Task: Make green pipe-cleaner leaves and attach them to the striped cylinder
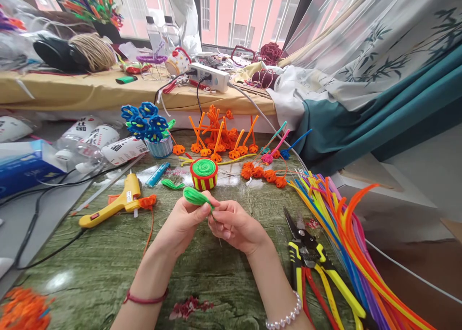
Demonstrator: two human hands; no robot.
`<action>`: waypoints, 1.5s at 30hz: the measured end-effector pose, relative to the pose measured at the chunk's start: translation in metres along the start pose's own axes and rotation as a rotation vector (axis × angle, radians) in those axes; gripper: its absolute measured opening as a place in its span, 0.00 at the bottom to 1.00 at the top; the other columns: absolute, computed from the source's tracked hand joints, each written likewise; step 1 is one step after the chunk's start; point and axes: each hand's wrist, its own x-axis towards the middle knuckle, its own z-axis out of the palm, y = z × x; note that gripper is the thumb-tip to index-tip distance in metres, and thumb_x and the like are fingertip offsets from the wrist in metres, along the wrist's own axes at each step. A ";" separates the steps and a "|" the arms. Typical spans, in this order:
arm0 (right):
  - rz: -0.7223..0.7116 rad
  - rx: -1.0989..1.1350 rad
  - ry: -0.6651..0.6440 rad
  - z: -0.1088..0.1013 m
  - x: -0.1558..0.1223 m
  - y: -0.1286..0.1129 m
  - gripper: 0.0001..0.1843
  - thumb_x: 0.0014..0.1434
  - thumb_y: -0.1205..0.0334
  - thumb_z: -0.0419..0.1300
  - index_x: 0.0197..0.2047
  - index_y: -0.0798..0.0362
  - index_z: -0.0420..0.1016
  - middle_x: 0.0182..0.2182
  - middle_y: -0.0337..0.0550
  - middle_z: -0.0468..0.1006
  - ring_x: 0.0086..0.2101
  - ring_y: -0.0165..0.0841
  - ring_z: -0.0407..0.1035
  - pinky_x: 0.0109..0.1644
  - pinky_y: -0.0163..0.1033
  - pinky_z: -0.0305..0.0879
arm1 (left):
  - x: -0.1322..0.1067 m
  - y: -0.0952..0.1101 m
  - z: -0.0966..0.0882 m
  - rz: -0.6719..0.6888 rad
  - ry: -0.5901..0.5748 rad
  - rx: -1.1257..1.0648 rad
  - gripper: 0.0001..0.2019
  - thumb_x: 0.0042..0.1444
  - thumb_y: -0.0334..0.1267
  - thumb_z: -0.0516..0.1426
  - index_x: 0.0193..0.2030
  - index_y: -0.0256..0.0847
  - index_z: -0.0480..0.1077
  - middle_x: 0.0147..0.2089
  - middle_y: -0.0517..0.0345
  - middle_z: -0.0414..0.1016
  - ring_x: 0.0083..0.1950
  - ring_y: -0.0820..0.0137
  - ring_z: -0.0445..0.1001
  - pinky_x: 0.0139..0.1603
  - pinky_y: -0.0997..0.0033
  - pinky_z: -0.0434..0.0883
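Note:
Between my hands is a green pipe-cleaner leaf point(195, 196), its loop pointing up and to the left. My left hand point(191, 217) pinches it near the base of the loop. Thumb and fingers of my right hand point(233, 224) close on its lower end, where a thin wire tip hangs down. Just beyond them stands a small round pot point(204, 180) of red and yellow stripes with a green coiled top. Another green leaf point(172, 184) lies on the table left of that pot.
Left lies a yellow glue gun point(119, 202) with its cord. Pliers point(310, 253) and a bundle of coloured pipe cleaners point(346, 234) lie right. Orange pipe-cleaner flowers point(220, 137) and a pot of blue flowers point(147, 123) stand behind. A power strip point(211, 77) rests on the ledge.

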 end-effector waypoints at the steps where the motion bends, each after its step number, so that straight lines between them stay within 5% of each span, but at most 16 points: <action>1: 0.011 0.005 0.003 0.000 0.000 0.000 0.14 0.46 0.56 0.74 0.26 0.57 0.78 0.16 0.30 0.66 0.16 0.18 0.50 0.18 0.29 0.43 | 0.000 0.000 0.000 0.007 0.019 -0.003 0.18 0.37 0.51 0.73 0.24 0.39 0.79 0.22 0.62 0.73 0.24 0.74 0.70 0.28 0.76 0.66; 9: -0.068 -0.074 0.132 -0.004 0.002 0.002 0.14 0.44 0.56 0.75 0.23 0.54 0.75 0.16 0.30 0.68 0.16 0.20 0.55 0.20 0.28 0.49 | 0.002 -0.001 0.002 0.105 0.223 0.044 0.14 0.33 0.43 0.75 0.21 0.39 0.79 0.22 0.64 0.75 0.26 0.76 0.68 0.30 0.77 0.65; 19: -0.234 -0.463 0.370 -0.004 0.003 0.001 0.16 0.45 0.51 0.73 0.23 0.55 0.77 0.17 0.33 0.69 0.19 0.24 0.57 0.22 0.31 0.53 | 0.002 -0.002 0.003 0.156 0.352 0.269 0.10 0.39 0.38 0.72 0.19 0.38 0.77 0.19 0.66 0.70 0.25 0.75 0.62 0.29 0.72 0.58; 26: -0.366 -0.859 0.461 0.002 0.004 0.006 0.10 0.52 0.63 0.65 0.21 0.52 0.73 0.19 0.35 0.70 0.22 0.28 0.58 0.27 0.36 0.51 | 0.003 -0.009 0.000 0.168 0.492 0.487 0.20 0.39 0.44 0.71 0.13 0.39 0.66 0.16 0.70 0.56 0.21 0.76 0.51 0.25 0.70 0.47; 31: -0.461 -1.019 0.457 0.009 0.004 0.011 0.15 0.54 0.68 0.59 0.18 0.50 0.63 0.22 0.35 0.60 0.26 0.32 0.54 0.33 0.40 0.46 | 0.004 -0.017 -0.003 0.168 0.534 0.592 0.22 0.51 0.46 0.66 0.17 0.40 0.62 0.18 0.73 0.52 0.20 0.77 0.51 0.24 0.73 0.48; 35: -0.454 -0.953 0.467 0.010 0.005 0.013 0.15 0.54 0.68 0.59 0.19 0.50 0.63 0.23 0.36 0.60 0.28 0.32 0.53 0.35 0.41 0.46 | 0.005 -0.015 -0.004 0.136 0.483 0.526 0.21 0.48 0.45 0.68 0.16 0.40 0.63 0.17 0.72 0.55 0.21 0.77 0.53 0.24 0.73 0.50; 38: -0.374 -0.792 0.478 0.007 0.005 0.009 0.11 0.53 0.62 0.63 0.21 0.51 0.69 0.21 0.35 0.64 0.25 0.30 0.55 0.31 0.39 0.49 | 0.007 -0.006 -0.005 0.086 0.339 0.409 0.15 0.44 0.45 0.70 0.20 0.39 0.72 0.19 0.66 0.67 0.26 0.72 0.65 0.28 0.73 0.58; 45: -0.116 -0.311 0.246 0.000 0.000 -0.002 0.19 0.45 0.48 0.72 0.21 0.54 0.74 0.17 0.32 0.67 0.18 0.22 0.53 0.21 0.32 0.48 | 0.000 0.006 -0.011 -0.015 0.031 0.204 0.15 0.46 0.50 0.69 0.32 0.39 0.82 0.29 0.54 0.79 0.35 0.64 0.73 0.38 0.69 0.68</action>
